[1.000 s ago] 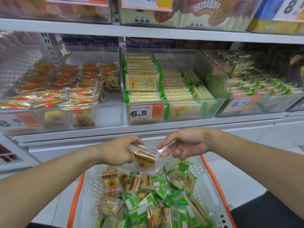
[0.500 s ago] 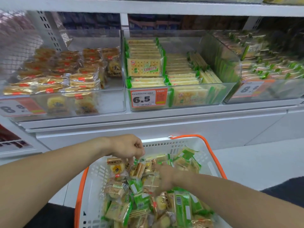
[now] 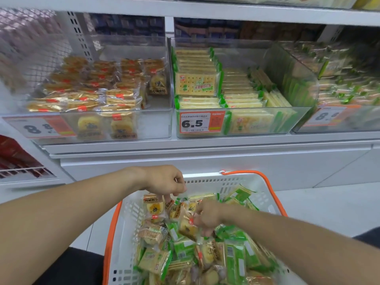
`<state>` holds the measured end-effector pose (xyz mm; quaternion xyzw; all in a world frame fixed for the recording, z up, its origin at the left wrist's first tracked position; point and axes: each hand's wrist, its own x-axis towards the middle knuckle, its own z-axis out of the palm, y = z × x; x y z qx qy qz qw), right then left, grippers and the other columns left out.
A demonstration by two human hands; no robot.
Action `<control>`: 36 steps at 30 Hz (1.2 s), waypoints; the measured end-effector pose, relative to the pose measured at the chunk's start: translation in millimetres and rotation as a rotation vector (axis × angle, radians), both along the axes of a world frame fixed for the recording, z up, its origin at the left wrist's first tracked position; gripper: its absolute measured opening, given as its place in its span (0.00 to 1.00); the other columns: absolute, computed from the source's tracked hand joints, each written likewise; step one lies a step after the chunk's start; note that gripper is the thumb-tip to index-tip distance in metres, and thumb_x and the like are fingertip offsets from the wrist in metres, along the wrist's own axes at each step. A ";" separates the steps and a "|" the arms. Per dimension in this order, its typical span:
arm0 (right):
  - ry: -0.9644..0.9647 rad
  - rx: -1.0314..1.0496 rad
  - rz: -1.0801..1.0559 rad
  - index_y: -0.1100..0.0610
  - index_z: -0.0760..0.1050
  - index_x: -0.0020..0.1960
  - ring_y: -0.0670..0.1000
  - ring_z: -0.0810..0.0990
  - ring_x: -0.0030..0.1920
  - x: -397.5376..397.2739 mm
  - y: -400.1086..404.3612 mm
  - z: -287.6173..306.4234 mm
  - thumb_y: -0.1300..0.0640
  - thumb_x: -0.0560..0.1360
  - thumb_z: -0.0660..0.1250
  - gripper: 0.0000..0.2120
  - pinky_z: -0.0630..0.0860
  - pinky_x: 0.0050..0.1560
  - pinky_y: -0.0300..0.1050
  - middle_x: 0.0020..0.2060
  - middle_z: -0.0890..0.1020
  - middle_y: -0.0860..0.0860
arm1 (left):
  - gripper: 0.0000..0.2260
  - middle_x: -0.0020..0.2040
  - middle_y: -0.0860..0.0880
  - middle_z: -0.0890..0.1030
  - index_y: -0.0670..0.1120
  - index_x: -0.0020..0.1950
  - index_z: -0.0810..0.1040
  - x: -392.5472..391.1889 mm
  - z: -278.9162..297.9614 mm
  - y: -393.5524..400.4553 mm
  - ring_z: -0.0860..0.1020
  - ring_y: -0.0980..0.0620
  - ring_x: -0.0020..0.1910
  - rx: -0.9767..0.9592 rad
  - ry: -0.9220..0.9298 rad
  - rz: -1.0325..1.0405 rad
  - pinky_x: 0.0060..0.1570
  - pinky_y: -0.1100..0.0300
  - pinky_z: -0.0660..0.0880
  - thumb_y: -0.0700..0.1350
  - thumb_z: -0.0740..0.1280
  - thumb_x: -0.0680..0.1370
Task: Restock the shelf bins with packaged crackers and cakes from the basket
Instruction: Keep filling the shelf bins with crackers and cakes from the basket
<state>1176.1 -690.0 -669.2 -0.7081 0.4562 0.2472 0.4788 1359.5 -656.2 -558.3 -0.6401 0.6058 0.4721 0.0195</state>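
A white basket (image 3: 207, 181) with an orange rim sits low in the centre, full of green cracker packets (image 3: 234, 262) and clear-wrapped yellow cake packets (image 3: 153, 207). My left hand (image 3: 165, 179) hovers at the basket's far left with its fingers curled down, pinching the wrapper edge of a cake packet (image 3: 172, 205). My right hand (image 3: 208, 217) is deeper in the pile and grips another cake packet (image 3: 187, 227) by its wrapper. Above, a clear cake bin (image 3: 152, 124) stands left of a clear cracker bin (image 3: 265, 124).
A third clear bin (image 3: 339, 122) with green-wrapped packets stands at the right. Price tags mark the bin fronts, with 6.5 (image 3: 201, 122) on the cracker bin. The white shelf ledge (image 3: 205, 147) juts out above the basket. Another shelf (image 3: 205, 11) runs overhead.
The view tipped down towards the basket. Both hands dropped from above the basket into it; the right hand reached into the pile and took hold of a cake packet.
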 end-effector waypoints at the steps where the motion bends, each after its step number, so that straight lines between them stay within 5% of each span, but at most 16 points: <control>1: -0.046 0.117 -0.063 0.68 0.71 0.67 0.50 0.85 0.38 -0.4 -9.4 19.2 0.61 0.83 0.63 0.16 0.81 0.40 0.39 0.45 0.85 0.59 | 0.13 0.55 0.47 0.81 0.45 0.62 0.76 0.3 1.6 0.3 0.84 0.51 0.48 -0.003 -0.007 -0.007 0.45 0.58 0.80 0.51 0.63 0.83; 4: -0.150 0.306 -0.059 0.69 0.68 0.68 0.46 0.85 0.39 -6.4 -34.9 77.7 0.60 0.85 0.58 0.15 0.80 0.41 0.38 0.39 0.85 0.52 | 0.15 0.55 0.47 0.81 0.49 0.65 0.72 -0.1 6.8 1.1 0.83 0.51 0.51 0.001 0.026 0.013 0.52 0.54 0.79 0.54 0.65 0.82; 7: -0.237 0.314 -0.024 0.61 0.74 0.56 0.48 0.85 0.42 -17.0 -48.9 117.0 0.59 0.86 0.57 0.09 0.78 0.39 0.38 0.43 0.83 0.52 | 0.23 0.57 0.47 0.80 0.50 0.68 0.69 0.5 13.0 -0.3 0.80 0.50 0.54 0.030 0.183 0.113 0.56 0.54 0.78 0.56 0.70 0.78; 11: -0.426 0.350 -0.055 0.58 0.75 0.55 0.49 0.84 0.44 -33.6 -55.6 139.9 0.58 0.85 0.57 0.09 0.75 0.42 0.40 0.45 0.84 0.48 | 0.25 0.57 0.44 0.84 0.45 0.70 0.69 3.5 17.3 0.7 0.83 0.44 0.55 0.116 0.433 0.111 0.50 0.56 0.80 0.49 0.73 0.77; 15: -0.531 0.130 -0.090 0.58 0.78 0.49 0.51 0.85 0.44 -34.0 -55.5 150.0 0.58 0.85 0.58 0.11 0.77 0.39 0.38 0.39 0.84 0.44 | 0.10 0.52 0.36 0.84 0.44 0.57 0.75 -1.3 24.3 1.7 0.83 0.36 0.52 0.104 0.561 0.108 0.43 0.60 0.81 0.42 0.71 0.78; 18: -0.552 -0.181 -0.144 0.57 0.80 0.44 0.52 0.86 0.38 -31.4 -56.0 156.6 0.57 0.82 0.66 0.09 0.78 0.34 0.40 0.33 0.84 0.47 | 0.11 0.51 0.35 0.84 0.44 0.58 0.76 0.7 26.0 0.7 0.83 0.41 0.45 0.069 0.627 0.145 0.41 0.60 0.81 0.40 0.72 0.78; 23: -0.535 -0.436 -0.073 0.56 0.81 0.44 0.50 0.87 0.36 -34.4 -55.7 167.3 0.55 0.80 0.69 0.08 0.81 0.39 0.56 0.37 0.87 0.52 | 0.13 0.53 0.33 0.83 0.45 0.60 0.77 0.7 26.1 -2.6 0.83 0.42 0.44 0.023 0.668 0.147 0.42 0.58 0.82 0.39 0.73 0.76; 28: -0.500 -0.559 0.087 0.55 0.77 0.47 0.45 0.86 0.35 -38.7 -55.2 180.6 0.54 0.82 0.65 0.08 0.78 0.36 0.44 0.37 0.87 0.51 | 0.15 0.50 0.33 0.83 0.46 0.61 0.78 2.5 29.0 -2.9 0.84 0.43 0.42 -0.012 0.664 0.164 0.41 0.58 0.81 0.40 0.74 0.75; 36: -0.709 -0.363 -0.093 0.58 0.73 0.47 0.48 0.84 0.42 -42.1 -60.9 184.9 0.57 0.83 0.60 0.08 0.83 0.48 0.59 0.42 0.84 0.57 | 0.18 0.52 0.39 0.85 0.44 0.64 0.75 12.1 51.6 -1.5 0.84 0.40 0.46 -0.143 0.614 0.116 0.48 0.50 0.82 0.39 0.73 0.76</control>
